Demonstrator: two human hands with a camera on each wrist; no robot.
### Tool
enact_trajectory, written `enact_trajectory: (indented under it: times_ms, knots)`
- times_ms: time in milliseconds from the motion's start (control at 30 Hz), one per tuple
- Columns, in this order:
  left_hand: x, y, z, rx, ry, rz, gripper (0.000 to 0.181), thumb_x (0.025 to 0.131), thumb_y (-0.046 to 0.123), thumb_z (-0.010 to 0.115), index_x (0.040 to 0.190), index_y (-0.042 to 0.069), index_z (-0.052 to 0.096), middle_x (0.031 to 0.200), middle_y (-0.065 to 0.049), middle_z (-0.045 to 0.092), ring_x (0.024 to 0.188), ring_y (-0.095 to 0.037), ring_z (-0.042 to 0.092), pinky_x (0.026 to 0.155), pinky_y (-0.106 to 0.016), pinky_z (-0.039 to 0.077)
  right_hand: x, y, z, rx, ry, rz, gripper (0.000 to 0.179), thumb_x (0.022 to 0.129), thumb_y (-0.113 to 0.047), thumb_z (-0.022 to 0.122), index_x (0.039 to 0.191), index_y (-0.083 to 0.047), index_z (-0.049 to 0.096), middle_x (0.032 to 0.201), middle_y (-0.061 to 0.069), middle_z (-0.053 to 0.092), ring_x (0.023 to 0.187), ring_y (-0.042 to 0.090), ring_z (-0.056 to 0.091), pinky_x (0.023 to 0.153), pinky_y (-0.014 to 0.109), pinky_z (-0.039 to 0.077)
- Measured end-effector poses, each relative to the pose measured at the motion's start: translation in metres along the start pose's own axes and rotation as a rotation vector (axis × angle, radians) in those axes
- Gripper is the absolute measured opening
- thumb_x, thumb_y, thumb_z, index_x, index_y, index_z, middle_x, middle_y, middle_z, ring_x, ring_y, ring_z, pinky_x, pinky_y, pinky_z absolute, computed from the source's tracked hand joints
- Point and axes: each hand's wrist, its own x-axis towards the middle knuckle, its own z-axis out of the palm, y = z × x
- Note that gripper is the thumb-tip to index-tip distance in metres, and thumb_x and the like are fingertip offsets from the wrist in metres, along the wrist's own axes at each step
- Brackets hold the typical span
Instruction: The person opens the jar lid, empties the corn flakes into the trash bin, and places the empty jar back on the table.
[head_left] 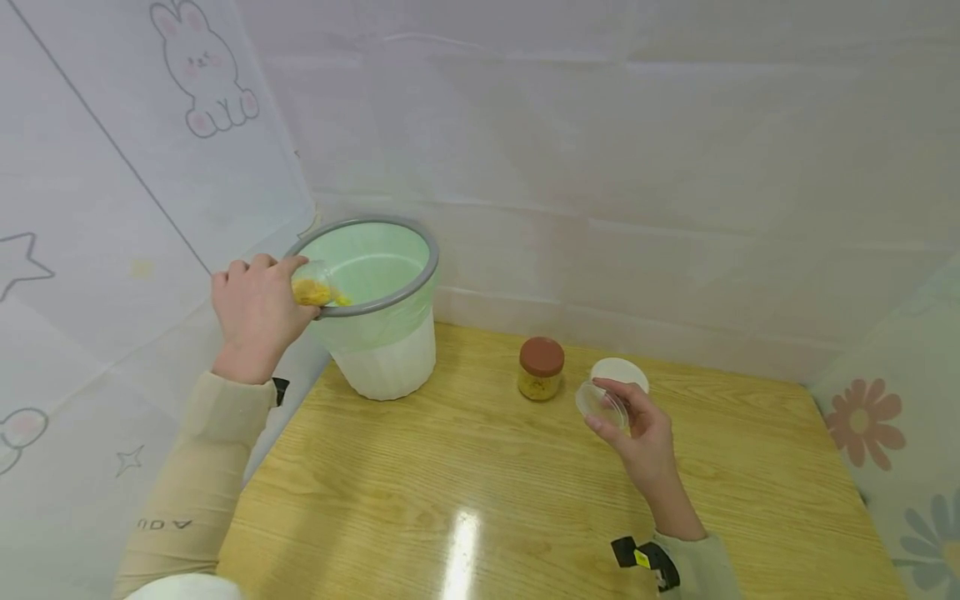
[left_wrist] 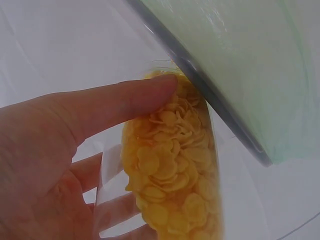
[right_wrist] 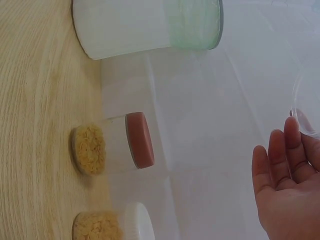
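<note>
My left hand grips a clear jar of yellow flakes, tipped over the grey rim of the bin. Some flakes sit at the jar's mouth above the green liner. Over the right part of the table, my right hand pinches a clear round lid between thumb and fingers. Just behind it stands a white-lidded jar holding flakes. To its left is a jar with a brown lid, also partly filled with flakes.
The wooden table reaches a pale cloth wall at the back. Another printed cloth hangs close along the left side. At the bottom left edge, a white rounded object shows partly.
</note>
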Motion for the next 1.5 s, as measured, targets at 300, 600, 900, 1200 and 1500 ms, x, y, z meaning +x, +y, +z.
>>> enact_trajectory:
  times_ms: [300,600,900,1200,1500]
  knots:
    - [0.0007,-0.001,0.0011,-0.002,-0.001,0.001,0.068,0.08,0.027,0.085,0.141,0.013,0.058,0.125,-0.027,0.058,0.099,-0.049,0.047,0.087,-0.062,0.036,0.0004,-0.0017,0.0015,0.011,0.006,-0.005,0.043,0.085,0.019,0.067,0.127,0.014,0.059,0.124,0.012,0.064,0.11,0.015,0.058,0.104,0.023,0.041]
    - [-0.0003,-0.0012,0.0008,0.0,-0.009,0.0,0.069,0.081,0.027,0.085,0.143,0.013,0.057,0.125,-0.026,0.057,0.1,-0.049,0.046,0.088,-0.062,0.036,0.0005,-0.0025,0.0034,0.036,0.02,-0.025,0.043,0.084,0.021,0.066,0.126,0.014,0.06,0.124,0.013,0.064,0.112,0.023,0.058,0.104,0.022,0.041]
    - [-0.0003,-0.001,0.0013,0.003,0.009,0.006,0.068,0.08,0.026,0.085,0.142,0.013,0.058,0.124,-0.027,0.058,0.098,-0.049,0.047,0.086,-0.062,0.036,-0.0011,-0.0008,0.0025,0.03,0.023,-0.011,0.043,0.084,0.02,0.067,0.126,0.014,0.06,0.124,0.018,0.063,0.111,0.017,0.059,0.104,0.023,0.041]
    - [-0.0007,-0.0009,0.0013,-0.004,0.021,0.014,0.067,0.079,0.023,0.085,0.141,0.013,0.059,0.124,-0.027,0.058,0.098,-0.05,0.048,0.086,-0.062,0.037,-0.0014,-0.0013,0.0033,0.03,0.038,-0.007,0.043,0.084,0.021,0.066,0.125,0.014,0.061,0.123,0.024,0.061,0.109,0.022,0.059,0.103,0.023,0.041]
    - [-0.0012,-0.0001,-0.0006,-0.004,0.036,0.027,0.065,0.079,0.019,0.083,0.139,0.012,0.061,0.123,-0.027,0.058,0.098,-0.049,0.048,0.085,-0.061,0.037,-0.0025,-0.0003,0.0032,0.032,0.029,-0.006,0.043,0.084,0.02,0.067,0.126,0.014,0.061,0.121,0.022,0.062,0.106,0.021,0.06,0.101,0.025,0.042]
